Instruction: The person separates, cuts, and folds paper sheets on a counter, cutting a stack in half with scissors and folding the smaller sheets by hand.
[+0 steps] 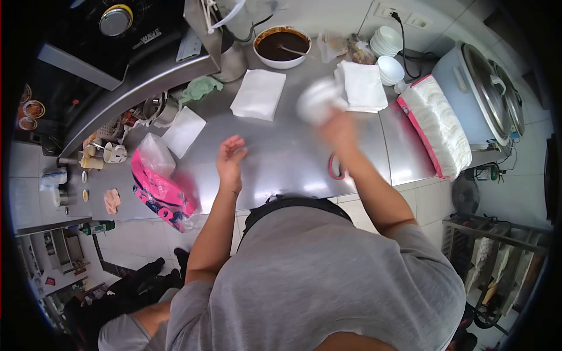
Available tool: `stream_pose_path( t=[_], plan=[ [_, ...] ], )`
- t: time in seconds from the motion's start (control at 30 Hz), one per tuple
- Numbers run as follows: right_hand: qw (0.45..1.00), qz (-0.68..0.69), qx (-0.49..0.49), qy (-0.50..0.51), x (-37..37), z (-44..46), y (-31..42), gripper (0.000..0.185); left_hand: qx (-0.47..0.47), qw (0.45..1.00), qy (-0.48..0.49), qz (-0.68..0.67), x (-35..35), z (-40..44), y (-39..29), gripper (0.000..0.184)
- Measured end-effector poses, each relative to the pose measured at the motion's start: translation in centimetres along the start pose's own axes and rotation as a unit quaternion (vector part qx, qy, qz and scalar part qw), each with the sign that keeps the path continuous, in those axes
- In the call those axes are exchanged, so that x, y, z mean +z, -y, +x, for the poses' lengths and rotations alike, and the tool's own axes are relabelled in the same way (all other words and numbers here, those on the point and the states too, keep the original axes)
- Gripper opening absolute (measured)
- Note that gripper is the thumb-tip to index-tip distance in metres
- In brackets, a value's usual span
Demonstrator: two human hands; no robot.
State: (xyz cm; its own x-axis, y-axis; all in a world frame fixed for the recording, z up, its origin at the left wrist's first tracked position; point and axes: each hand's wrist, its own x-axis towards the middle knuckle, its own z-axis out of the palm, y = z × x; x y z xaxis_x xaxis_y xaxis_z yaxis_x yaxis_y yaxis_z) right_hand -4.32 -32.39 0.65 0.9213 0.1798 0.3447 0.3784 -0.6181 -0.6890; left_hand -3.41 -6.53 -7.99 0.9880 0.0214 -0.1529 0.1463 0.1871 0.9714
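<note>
My left hand (230, 155) hovers over the steel counter (275, 152), fingers apart and slightly bent, with nothing in them. My right hand (338, 130) is smeared by motion and grips a white bundle (320, 100), too blurred to name surely. Just beyond it lies a stack of folded white napkins (362, 86). Another flat white stack (259, 93) sits left of centre, and a third white sheet or stack (183, 131) is farther left. Near my right forearm, a red loop (336, 168) rests at the counter's front edge.
A pink plastic package (161, 190) sits at front left; a pink-edged pack of white napkins (438, 126) lies at right. Along the back stand a bowl of dark sauce (282, 47), stacked white bowls (387, 42) and lidded pots (483, 88). Another person (137, 327) is at lower left.
</note>
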Motion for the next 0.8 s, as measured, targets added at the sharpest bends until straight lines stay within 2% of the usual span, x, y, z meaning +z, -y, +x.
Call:
stream_pose_path(
  t=[0.03, 0.07, 0.1, 0.13, 0.17, 0.23, 0.27, 0.3, 0.33, 0.37, 0.4, 0.43, 0.5, 0.53, 0.57, 0.6, 0.63, 0.67, 0.7, 0.73, 0.8],
  plan=[
    [0.969, -0.021, -0.218, 0.113, 0.1, -1.5, 3.4, 0.025, -0.009, 1.000, -0.007, -0.020, -0.2, 0.1, 0.1, 0.037],
    [0.941, -0.014, -0.288, 0.176, 0.8, -2.7, 5.4, 0.023, -0.008, 1.000, -0.014, -0.013, -0.2, 0.0, 0.0, 0.037],
    [0.953, -0.021, -0.249, 0.174, 1.3, -3.5, 5.1, 0.021, -0.004, 1.000, -0.020, -0.004, -0.3, 0.3, -0.3, 0.036],
    [0.996, -0.010, -0.020, 0.092, 1.1, -3.1, 1.5, 0.020, 0.003, 1.000, -0.028, 0.000, -0.3, 0.8, -0.6, 0.035],
    [0.967, 0.096, 0.237, 0.009, -0.9, -1.6, 0.2, 0.018, 0.010, 0.999, -0.032, -0.006, -0.3, 0.8, -1.0, 0.032],
    [0.998, 0.006, -0.035, 0.047, 0.4, -2.9, 1.9, 0.020, -0.013, 0.999, -0.039, -0.020, -0.3, 0.8, -0.5, 0.029],
    [0.983, -0.035, -0.172, 0.060, 0.7, -3.1, 3.4, 0.021, -0.021, 0.999, -0.040, -0.021, -0.6, 1.3, -0.5, 0.028],
    [0.928, -0.005, -0.313, 0.201, 0.1, -3.7, 6.2, 0.021, 0.013, 0.999, 0.004, -0.047, -0.7, 1.7, -0.7, 0.025],
    [0.950, -0.029, -0.257, 0.176, 0.5, -4.0, 6.0, 0.024, 0.008, 0.999, -0.022, -0.032, -0.7, 2.0, -0.8, 0.026],
    [0.987, -0.086, -0.087, 0.101, 0.6, -3.0, 1.7, 0.024, 0.005, 0.999, -0.050, -0.022, 0.5, 1.6, -2.4, 0.027],
    [0.992, -0.106, -0.007, 0.069, 0.3, -2.9, 0.3, 0.026, -0.007, 0.997, -0.079, -0.012, 1.2, 0.9, -2.9, 0.030],
    [0.989, -0.121, 0.074, 0.039, 0.1, -2.8, -1.1, 0.029, -0.018, 0.997, -0.069, 0.004, 1.4, 0.4, -2.4, 0.037],
    [0.994, -0.087, 0.027, 0.057, -0.2, -2.1, 2.6, 0.036, -0.025, 0.998, -0.052, 0.038, 1.8, 0.8, -2.0, 0.051],
    [0.991, -0.033, 0.112, 0.060, 0.3, -2.7, 4.2, 0.039, -0.102, 0.992, 0.047, -0.060, 1.6, 0.8, -1.5, 0.061],
    [0.979, 0.019, 0.194, 0.064, 0.7, -3.1, 5.8, 0.041, -0.175, 0.961, 0.144, -0.158, 2.0, 1.0, -1.5, 0.071],
    [0.958, 0.067, 0.272, 0.069, 0.6, -3.1, 6.5, 0.044, -0.240, 0.906, 0.237, -0.258, 2.6, 1.0, -1.4, 0.081],
    [0.900, 0.261, 0.321, 0.138, -0.6, -1.6, 5.4, 0.047, -0.279, 0.884, 0.230, -0.296, 2.8, 0.3, -1.2, 0.090],
    [0.844, 0.403, 0.337, 0.111, 0.3, -2.1, 3.1, 0.050, -0.318, 0.859, 0.224, -0.333, 3.9, -1.2, -3.0, 0.099],
    [0.810, 0.461, 0.348, 0.099, 0.7, -2.5, 1.2, 0.053, -0.312, 0.890, 0.195, -0.270, 5.3, -2.3, -4.9, 0.109],
    [0.772, 0.518, 0.359, 0.085, 1.0, -2.9, 0.0, 0.055, -0.320, 0.887, 0.191, -0.273, 5.4, -2.7, -5.2, 0.109],
    [0.766, 0.516, 0.367, 0.108, 1.1, -3.8, -1.0, 0.055, -0.342, 0.879, 0.184, -0.278, 5.6, -3.3, -5.0, 0.107]
  ],
)
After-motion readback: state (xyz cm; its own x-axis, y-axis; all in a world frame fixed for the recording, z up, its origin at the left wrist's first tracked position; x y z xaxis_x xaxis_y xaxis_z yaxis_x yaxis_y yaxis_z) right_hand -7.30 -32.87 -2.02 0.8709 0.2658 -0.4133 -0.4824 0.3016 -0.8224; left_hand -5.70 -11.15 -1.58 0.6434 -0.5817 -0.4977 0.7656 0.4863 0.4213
